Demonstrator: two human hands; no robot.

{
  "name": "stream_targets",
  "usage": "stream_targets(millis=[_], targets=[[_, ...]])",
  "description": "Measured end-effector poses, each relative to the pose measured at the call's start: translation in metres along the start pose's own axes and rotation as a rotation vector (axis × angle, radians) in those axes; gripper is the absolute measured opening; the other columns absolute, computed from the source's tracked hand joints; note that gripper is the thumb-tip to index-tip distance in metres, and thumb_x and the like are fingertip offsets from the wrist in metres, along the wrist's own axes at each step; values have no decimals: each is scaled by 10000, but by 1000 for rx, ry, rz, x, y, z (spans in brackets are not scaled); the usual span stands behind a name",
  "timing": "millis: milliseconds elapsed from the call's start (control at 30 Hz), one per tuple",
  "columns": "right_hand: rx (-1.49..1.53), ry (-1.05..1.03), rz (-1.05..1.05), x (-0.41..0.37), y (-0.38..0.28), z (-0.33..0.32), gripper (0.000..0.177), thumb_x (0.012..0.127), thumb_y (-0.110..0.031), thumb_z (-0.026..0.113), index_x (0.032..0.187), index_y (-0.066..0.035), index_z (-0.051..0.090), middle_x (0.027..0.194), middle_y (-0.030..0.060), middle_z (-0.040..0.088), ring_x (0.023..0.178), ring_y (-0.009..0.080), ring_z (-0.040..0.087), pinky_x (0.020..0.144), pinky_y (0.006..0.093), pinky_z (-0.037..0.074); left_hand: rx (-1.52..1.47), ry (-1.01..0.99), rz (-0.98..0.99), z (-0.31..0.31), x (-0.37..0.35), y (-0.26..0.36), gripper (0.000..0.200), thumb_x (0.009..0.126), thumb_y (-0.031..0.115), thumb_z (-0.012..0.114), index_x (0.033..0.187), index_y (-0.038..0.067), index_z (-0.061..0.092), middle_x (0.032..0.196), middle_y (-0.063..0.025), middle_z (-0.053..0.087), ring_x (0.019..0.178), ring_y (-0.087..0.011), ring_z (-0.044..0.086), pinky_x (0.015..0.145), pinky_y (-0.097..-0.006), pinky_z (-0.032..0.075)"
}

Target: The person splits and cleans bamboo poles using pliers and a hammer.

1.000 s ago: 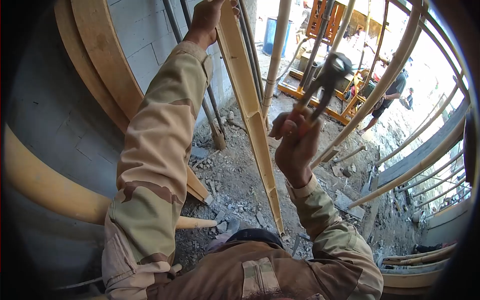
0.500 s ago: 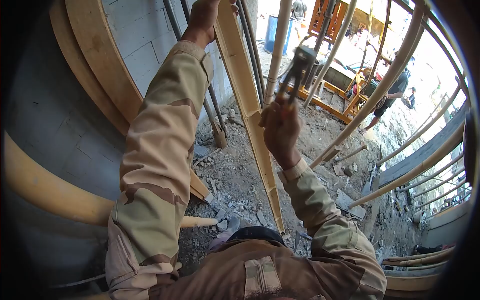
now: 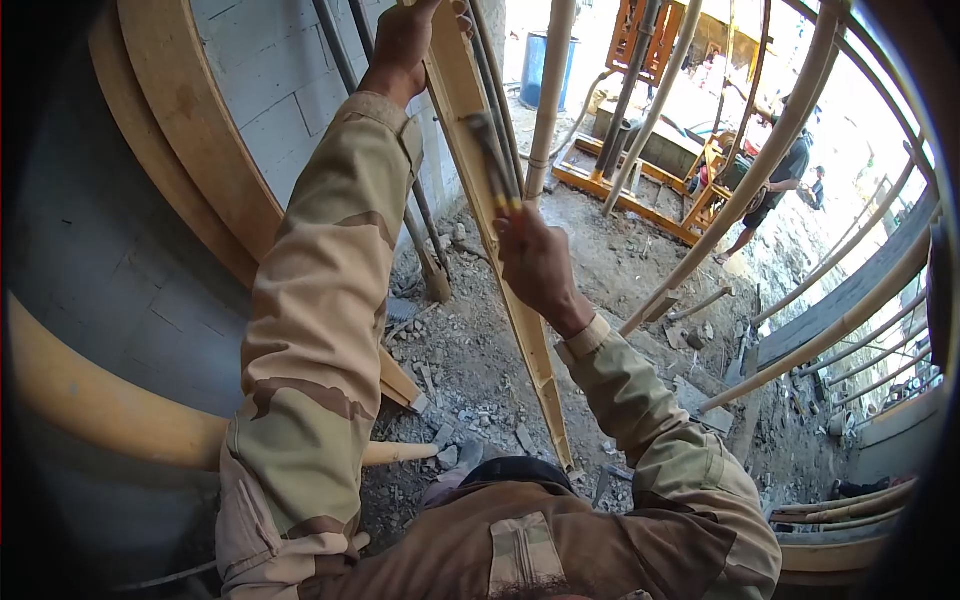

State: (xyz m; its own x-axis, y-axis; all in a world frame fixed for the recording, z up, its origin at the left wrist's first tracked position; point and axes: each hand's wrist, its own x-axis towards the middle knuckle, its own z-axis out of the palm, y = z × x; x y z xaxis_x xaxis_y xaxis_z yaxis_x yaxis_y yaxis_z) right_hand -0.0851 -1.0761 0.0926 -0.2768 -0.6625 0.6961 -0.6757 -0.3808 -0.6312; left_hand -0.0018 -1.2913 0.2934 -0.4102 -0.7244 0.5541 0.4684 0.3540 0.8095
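Observation:
At the top of the view, my left hand (image 3: pixel 403 48) is closed around the upper part of a long yellow beam (image 3: pixel 541 385) with a channel-like side. The beam slants down to the rubble floor near my body. My right hand (image 3: pixel 538 262) is wrapped round the handle of a hammer (image 3: pixel 492 155), which is slightly blurred. The hammer's dark head lies over the beam's face, below my left hand; whether it touches cannot be made out. Part of the left fingers is hidden behind the beam or cut off by the frame edge.
A grey block wall (image 3: pixel 265 85) with curved planks (image 3: pixel 195 120) stands on the left. Upright poles (image 3: pixel 550 100) rise beyond the beam. Rubble (image 3: pixel 480 400) covers the ground. A blue barrel (image 3: pixel 548 70), an orange machine frame (image 3: pixel 630 205) and a person (image 3: pixel 790 170) are farther back.
My right hand has swung the hammer leftward, its head moving from right of the beam to over the beam's face. My left hand keeps its hold, shifting slightly.

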Motion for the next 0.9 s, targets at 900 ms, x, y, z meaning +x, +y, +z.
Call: stream_targets(millis=[900], targets=[[241, 321, 171, 15, -58, -24, 173, 978, -132, 637, 968, 37, 604, 693, 215, 667, 597, 350, 701, 531, 418, 511, -5, 11, 8, 2, 4, -5, 846, 759, 792, 693, 990, -21, 650, 796, -96, 651, 723, -216, 667, 686, -394, 576]])
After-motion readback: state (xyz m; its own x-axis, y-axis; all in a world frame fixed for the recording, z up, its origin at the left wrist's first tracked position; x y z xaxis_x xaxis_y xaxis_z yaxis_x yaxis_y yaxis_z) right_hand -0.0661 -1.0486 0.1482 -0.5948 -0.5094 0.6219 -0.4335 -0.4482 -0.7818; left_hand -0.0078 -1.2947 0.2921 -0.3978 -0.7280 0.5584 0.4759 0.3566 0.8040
